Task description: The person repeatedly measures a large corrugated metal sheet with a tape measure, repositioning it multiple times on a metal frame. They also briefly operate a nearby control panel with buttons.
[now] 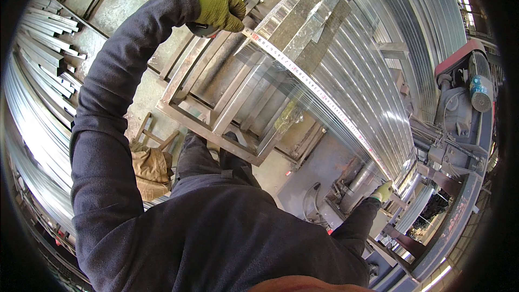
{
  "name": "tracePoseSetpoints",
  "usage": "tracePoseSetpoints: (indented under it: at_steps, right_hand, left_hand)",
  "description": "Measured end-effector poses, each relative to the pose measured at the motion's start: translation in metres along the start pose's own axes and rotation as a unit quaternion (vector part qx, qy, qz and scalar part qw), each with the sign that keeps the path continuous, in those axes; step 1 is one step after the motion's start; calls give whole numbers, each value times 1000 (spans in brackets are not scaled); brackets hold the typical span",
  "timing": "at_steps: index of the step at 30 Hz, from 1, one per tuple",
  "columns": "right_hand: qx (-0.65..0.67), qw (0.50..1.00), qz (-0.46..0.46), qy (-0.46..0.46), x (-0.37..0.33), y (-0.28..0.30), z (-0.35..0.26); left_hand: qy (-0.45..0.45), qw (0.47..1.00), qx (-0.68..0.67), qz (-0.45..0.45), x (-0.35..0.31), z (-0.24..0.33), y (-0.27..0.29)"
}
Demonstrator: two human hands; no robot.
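Note:
My left hand (219, 8), in a yellow-green work glove, is closed round a tape measure (204, 31) with a dark case. From it the pale tape blade (303, 78) stretches diagonally across a bundle of long, shiny metal profiles (359, 70). Far to the right, my right hand (383, 191), in a similar glove, is at the other end of the blade, beside the ends of the profiles. Its fingers look closed on the blade's end, though they show small. Clear plastic film (316, 21) lies over part of the bundle near the left end.
A rusty metal frame stand (184, 116) supports the bundle's left end. At the right stands a cutting machine with a motor (480, 86) and red guard (459, 57). More metal profiles (38, 146) lie at the left, near a brown cloth (150, 170) on a stool.

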State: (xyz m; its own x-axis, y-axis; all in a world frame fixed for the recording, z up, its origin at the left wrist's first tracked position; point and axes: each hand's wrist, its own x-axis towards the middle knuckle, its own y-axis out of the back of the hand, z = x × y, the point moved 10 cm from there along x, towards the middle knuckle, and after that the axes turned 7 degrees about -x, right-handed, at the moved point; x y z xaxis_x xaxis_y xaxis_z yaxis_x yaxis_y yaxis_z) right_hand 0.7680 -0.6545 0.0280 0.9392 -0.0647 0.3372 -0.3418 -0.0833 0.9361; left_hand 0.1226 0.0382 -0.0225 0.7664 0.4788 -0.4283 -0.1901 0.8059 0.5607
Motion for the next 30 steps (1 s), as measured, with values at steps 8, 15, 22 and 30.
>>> tracePoseSetpoints:
  at_steps: [8,15,22,30]
  right_hand:
    - [-7,1000,-30,-3,-6,-11,2]
    - [57,997,-47,-19,-3,-31,17]
    - [229,965,-94,-81,-12,-48,14]
    - [175,980,-95,-24,3,-83,11]
  left_hand:
    - [-13,1000,10,-5,1,1,0]
    - [7,1000,10,8,-2,2,4]
    - [-17,1000,18,19,-3,5,5]
    - [-14,995,-36,95,13,-53,8]
